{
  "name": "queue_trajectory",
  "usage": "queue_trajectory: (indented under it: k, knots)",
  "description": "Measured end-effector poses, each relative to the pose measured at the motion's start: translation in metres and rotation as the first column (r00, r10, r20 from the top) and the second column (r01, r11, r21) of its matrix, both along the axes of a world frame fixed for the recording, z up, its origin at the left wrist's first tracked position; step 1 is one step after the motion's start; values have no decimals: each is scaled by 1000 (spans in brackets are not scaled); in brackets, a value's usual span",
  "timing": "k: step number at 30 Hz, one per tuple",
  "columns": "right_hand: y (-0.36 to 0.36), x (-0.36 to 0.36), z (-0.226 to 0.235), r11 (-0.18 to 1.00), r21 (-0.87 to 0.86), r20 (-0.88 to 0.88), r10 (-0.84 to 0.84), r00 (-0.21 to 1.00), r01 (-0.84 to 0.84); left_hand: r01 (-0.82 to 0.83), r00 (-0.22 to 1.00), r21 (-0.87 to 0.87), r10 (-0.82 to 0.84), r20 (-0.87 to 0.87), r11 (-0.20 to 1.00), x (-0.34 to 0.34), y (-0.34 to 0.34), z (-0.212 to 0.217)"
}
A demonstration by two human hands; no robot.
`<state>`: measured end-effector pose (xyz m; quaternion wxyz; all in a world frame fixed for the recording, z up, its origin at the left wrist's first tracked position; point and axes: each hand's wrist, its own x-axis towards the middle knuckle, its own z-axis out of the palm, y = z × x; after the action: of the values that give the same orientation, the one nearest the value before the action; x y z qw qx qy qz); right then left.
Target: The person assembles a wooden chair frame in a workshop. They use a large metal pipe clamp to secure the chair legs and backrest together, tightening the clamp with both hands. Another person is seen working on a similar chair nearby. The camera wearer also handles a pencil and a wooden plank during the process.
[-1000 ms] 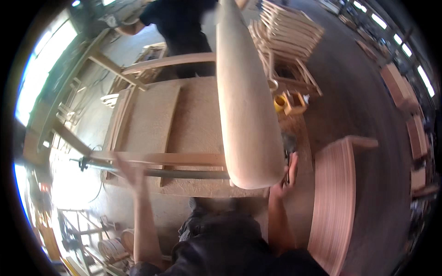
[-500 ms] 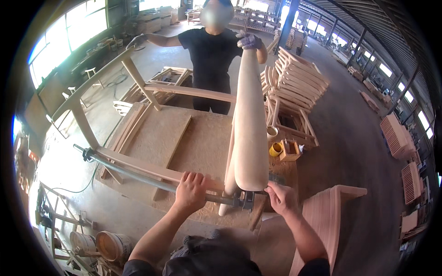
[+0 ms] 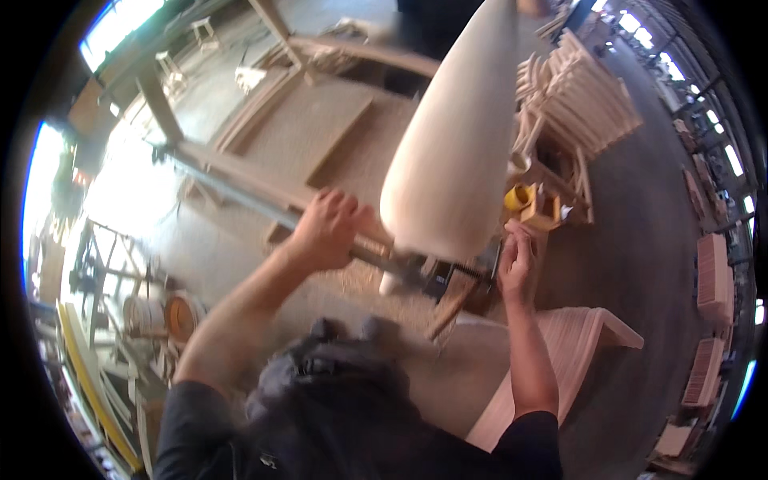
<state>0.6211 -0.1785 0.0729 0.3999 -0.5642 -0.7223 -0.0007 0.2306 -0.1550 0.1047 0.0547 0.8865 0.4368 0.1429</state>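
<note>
A long grey bar clamp (image 3: 232,194) runs along the near rail (image 3: 260,186) of a pale wooden chair frame. My left hand (image 3: 328,228) is closed around the clamp's bar and the rail. At the clamp's right end, beyond its dark head (image 3: 438,282), a threaded screw (image 3: 472,273) sticks out. My right hand (image 3: 516,260) is closed at that screw's outer end, gripping its handle, which the fingers mostly cover. A broad, smooth wooden armrest (image 3: 448,152) rises between my hands and hides part of the joint. The picture is blurred by motion.
The frame rests on a wooden worktable (image 3: 352,152). A yellow can (image 3: 517,198) and small wooden box (image 3: 544,210) stand at its right. Stacked chair parts (image 3: 576,96) lie beyond; curved boards (image 3: 552,344) are at my right. Across stands a person in dark clothes (image 3: 432,28). Buckets (image 3: 182,316) are lower left.
The view has tilted and shifted, so the armrest looks larger and the other person is mostly cut off. My right hand has turned more upright at the clamp's screw; my left keeps its hold.
</note>
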Motion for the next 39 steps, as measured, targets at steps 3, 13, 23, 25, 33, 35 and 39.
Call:
queue_trajectory:
  k: [3,13,23,25,33,35,39]
  knots:
    - [-24,15,-7,954,17,458,258,850,-299,-33,988,33,38,-148,999,14,-10,40]
    - [-17,-38,-75,925,329,-217,268,938,-189,-41,997,43,43,-56,998,12,-6,28]
    - [-80,-56,42,339,-900,-431,-784,447,-274,-80,983,71,67,170,994,11,-7,10]
    - [-75,-55,63,198,-929,-327,-833,446,-312,-85,985,70,73,159,994,12,-4,7]
    - [-134,-84,26,847,-531,-597,-367,713,-9,-67,995,-11,68,69,998,7,-7,19]
    - [-134,-81,5,953,-287,-284,-180,942,96,-68,994,0,68,88,998,7,-7,17]
    - [-107,-48,-12,975,201,320,-158,934,96,-78,997,25,78,31,997,9,-7,18]
